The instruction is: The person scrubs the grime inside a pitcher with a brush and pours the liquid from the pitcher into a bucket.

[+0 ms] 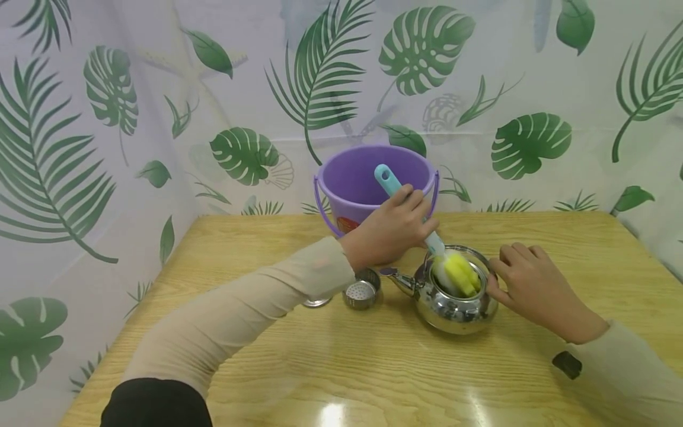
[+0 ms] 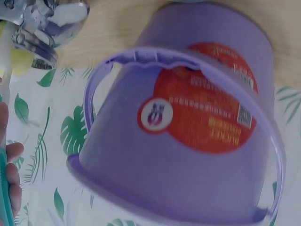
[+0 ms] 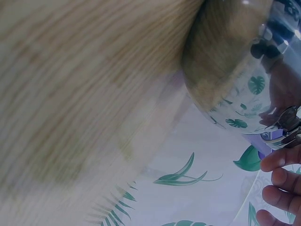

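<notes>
A shiny metal kettle [image 1: 456,311] stands on the table with its top uncovered and its spout pointing left. My left hand [image 1: 392,228] grips the light blue handle of a sponge brush [image 1: 434,242]. The brush's yellow and white sponge head [image 1: 460,274] is down in the kettle's opening. At the kettle's right side, my right hand [image 1: 525,287] holds the kettle by its handle [image 1: 469,250], which is folded down behind the opening. In the right wrist view, the curled fingers [image 3: 282,186] show beside the handle's joint [image 3: 287,134].
A purple bucket [image 1: 341,204] with a red label stands behind the left hand, near the back edge. A small perforated metal strainer [image 1: 360,293] lies left of the spout. Beside it is a round metal piece [image 1: 317,302], partly hidden by the left sleeve. A leaf-patterned cloth [image 1: 240,89] hangs behind the table.
</notes>
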`<state>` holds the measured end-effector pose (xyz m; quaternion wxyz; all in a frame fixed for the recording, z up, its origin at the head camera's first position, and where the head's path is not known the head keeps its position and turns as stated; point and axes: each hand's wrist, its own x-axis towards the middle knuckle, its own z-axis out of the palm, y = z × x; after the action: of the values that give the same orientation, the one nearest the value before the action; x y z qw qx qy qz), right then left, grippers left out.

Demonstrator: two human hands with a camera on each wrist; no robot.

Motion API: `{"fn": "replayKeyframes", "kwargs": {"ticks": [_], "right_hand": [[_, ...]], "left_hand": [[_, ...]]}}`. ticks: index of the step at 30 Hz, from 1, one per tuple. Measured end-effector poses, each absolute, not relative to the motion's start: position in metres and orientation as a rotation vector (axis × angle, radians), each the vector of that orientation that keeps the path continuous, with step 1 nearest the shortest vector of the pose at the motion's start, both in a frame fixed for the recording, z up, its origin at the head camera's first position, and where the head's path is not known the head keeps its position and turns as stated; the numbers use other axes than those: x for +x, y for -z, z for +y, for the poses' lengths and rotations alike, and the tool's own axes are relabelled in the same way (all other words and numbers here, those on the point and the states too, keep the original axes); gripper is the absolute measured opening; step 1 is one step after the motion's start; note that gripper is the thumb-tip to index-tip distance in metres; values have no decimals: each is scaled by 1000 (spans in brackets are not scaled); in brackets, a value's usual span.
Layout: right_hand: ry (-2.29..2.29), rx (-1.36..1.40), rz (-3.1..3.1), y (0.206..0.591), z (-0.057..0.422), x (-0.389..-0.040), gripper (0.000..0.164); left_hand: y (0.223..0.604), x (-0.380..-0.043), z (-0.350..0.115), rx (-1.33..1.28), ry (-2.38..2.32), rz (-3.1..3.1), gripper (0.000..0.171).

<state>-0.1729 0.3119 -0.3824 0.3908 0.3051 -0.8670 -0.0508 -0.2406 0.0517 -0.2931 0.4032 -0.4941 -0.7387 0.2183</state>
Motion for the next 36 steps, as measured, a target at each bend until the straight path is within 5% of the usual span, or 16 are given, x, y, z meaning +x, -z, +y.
{"fn": "replayKeyframes", "kwargs": {"ticks": [30,36], "right_hand": [[116,781,-2183,385,312,-174,46],[109,780,-2185,385,312,-175,46]], "left_hand": [[306,-249,21,-987,-434,-1708,51],[306,-245,20,-993,-386,-1700,42]]}}
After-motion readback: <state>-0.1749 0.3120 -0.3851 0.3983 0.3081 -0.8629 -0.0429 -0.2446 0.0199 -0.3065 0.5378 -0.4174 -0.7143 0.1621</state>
